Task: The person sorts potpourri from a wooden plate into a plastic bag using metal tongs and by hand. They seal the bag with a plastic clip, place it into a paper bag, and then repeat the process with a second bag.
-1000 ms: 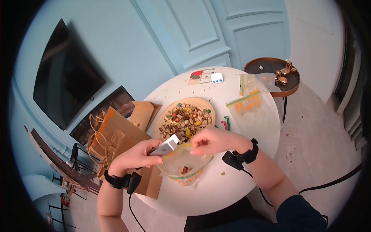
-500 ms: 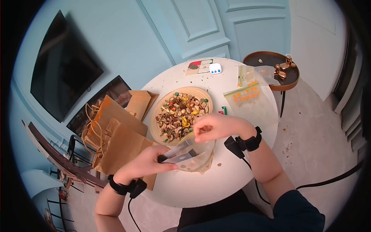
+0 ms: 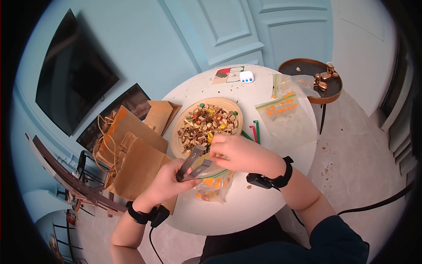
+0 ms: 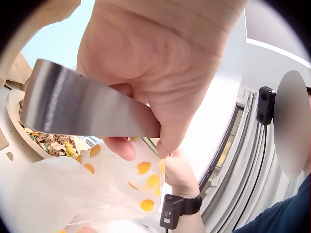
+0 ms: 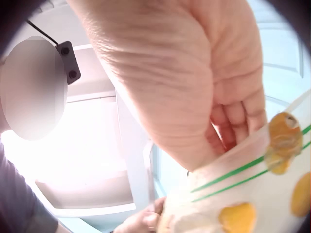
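My left hand [image 3: 169,182] grips flat steel tongs [image 3: 190,163], their two arms apart and pointing toward the plate. In the left wrist view, the bent end of the tongs [image 4: 73,104] sticks out past the palm. A clear zip bag [image 3: 217,182] with orange dots and a green seal line hangs between my hands. My right hand [image 3: 239,152] pinches the bag's rim with curled fingers, its fingertips partly hidden. Just beyond, a round wooden plate [image 3: 175,145] carries a heap of mixed dried pieces [image 3: 206,125], brown, yellow and green.
Brown paper bags [image 3: 136,163] stand at the table's left. Red and green clips [image 3: 257,131] lie right of the plate. More dotted zip bags [image 3: 281,110] lie at the right, near a small round side table [image 3: 303,66]. A white case [image 3: 246,77] sits at the back.
The tongs dipped across the bag's mouth, then came up and now point toward the plate. The bag has tilted, showing its dotted side. The right hand has kept hold of the rim.
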Tool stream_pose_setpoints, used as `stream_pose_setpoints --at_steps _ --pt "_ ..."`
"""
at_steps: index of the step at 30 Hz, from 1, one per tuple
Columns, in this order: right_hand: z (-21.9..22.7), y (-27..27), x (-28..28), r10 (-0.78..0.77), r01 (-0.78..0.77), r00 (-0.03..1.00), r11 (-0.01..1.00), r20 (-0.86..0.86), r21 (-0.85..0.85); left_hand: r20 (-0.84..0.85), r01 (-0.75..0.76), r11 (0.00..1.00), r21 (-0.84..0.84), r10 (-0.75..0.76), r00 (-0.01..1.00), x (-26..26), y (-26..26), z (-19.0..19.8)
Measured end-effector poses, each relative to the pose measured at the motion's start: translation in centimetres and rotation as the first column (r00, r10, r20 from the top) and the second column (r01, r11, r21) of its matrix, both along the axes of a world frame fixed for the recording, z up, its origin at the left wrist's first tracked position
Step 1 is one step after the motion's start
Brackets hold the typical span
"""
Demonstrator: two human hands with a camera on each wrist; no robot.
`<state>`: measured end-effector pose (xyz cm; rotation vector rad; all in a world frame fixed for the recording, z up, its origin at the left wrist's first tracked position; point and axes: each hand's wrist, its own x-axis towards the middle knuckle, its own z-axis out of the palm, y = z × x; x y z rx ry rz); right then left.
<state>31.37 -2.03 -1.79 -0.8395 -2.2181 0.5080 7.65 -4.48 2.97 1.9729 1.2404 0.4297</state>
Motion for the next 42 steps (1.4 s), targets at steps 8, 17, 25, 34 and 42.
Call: stream_pose_setpoints --at_steps 8,17,25,34,42 --pt "-3.2 0.1 -3.2 0.291 -0.210 0.938 0.911 0.190 -0.355 0.108 -0.001 1.000 0.000 0.001 0.994 -0.3 -0.6 -1.9" --pt "-5.7 -1.8 -4.0 0.159 -0.164 0.952 0.986 0.261 0.000 -0.103 0.019 0.999 0.044 -0.015 0.995 -0.4 -1.0 -1.9" --pt "-6.8 -0.9 -4.7 0.060 -0.120 0.918 0.984 0.392 0.129 -0.079 -0.005 0.998 0.057 0.010 0.997 -1.1 -0.4 -3.6" --pt "-5.9 0.5 -4.3 0.093 -0.109 0.814 0.994 0.573 -0.006 -0.009 -0.023 1.000 -0.019 0.023 1.000 -0.5 -0.1 -4.6" --pt "-6.9 -0.8 -3.8 -0.046 0.014 0.894 0.997 0.445 0.075 0.048 -0.061 0.984 -0.170 0.071 0.996 0.4 -0.9 -2.5"
